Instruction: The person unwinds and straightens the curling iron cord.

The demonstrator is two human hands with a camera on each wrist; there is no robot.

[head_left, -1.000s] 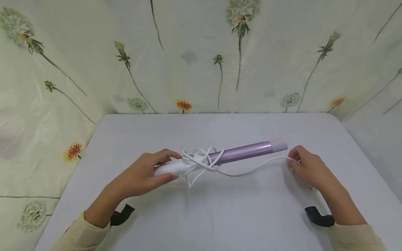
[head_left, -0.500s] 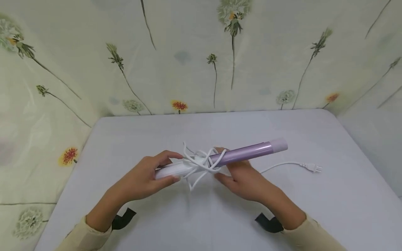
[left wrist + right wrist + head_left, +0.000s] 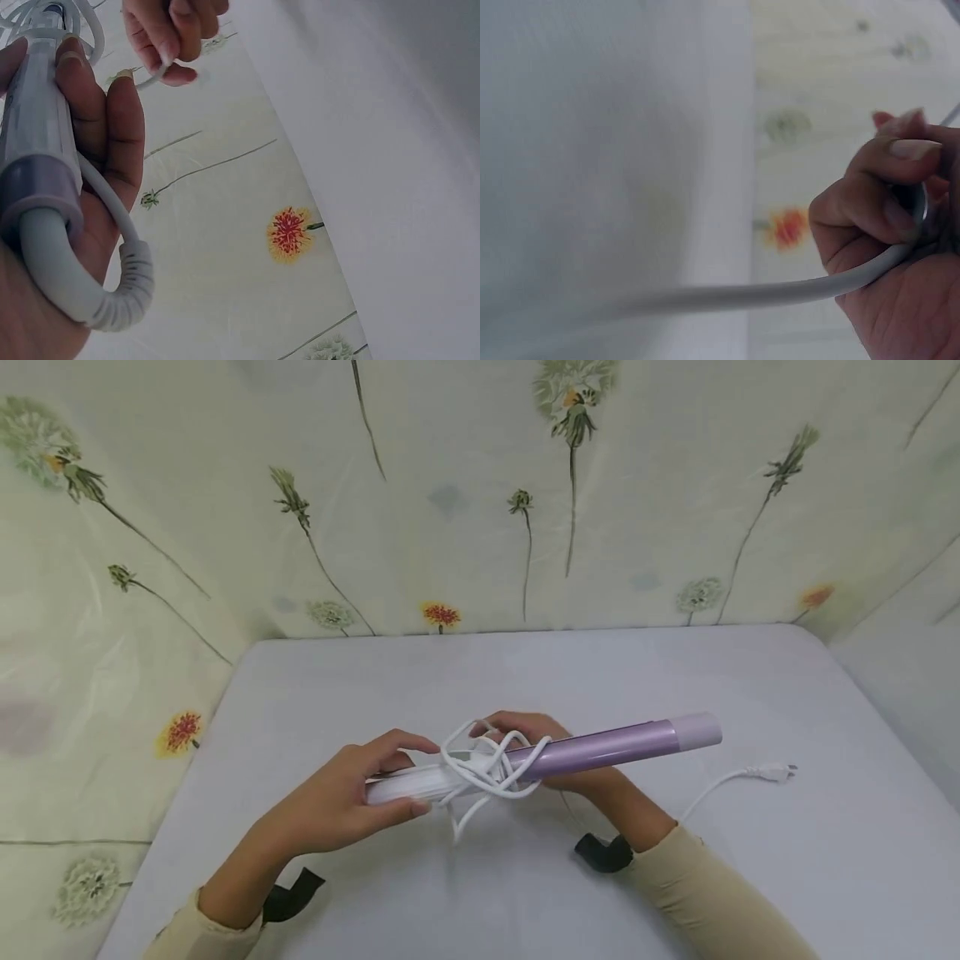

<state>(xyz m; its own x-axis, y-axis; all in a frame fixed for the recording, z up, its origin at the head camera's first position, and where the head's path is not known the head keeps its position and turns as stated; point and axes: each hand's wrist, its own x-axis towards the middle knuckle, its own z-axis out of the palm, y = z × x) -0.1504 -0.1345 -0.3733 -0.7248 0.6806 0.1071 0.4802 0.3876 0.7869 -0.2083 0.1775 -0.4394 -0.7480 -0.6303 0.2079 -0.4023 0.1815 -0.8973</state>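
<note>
My left hand (image 3: 322, 806) grips the white handle of a curling iron (image 3: 600, 752), whose purple barrel points to the right above the table. A white power cord (image 3: 491, 781) is wrapped loosely in several loops around the middle of the iron. Behind the barrel, my right hand (image 3: 536, 727) is partly hidden. In the right wrist view its curled fingers hold the cord (image 3: 802, 289), and the left wrist view shows them pinching it too. The cord's thick sleeve (image 3: 131, 292) bends out from the handle's end. The plug (image 3: 772, 772) hangs or lies to the right.
A white table (image 3: 375, 685) spreads under both hands. Behind it and at the left hangs a flower-printed sheet (image 3: 465, 527). Black curved pieces (image 3: 292, 896) stick out at both wrists.
My right hand let go near the plug, moved left to the iron and went behind the barrel, taking hold of the cord there. The left hand keeps its grip on the handle.
</note>
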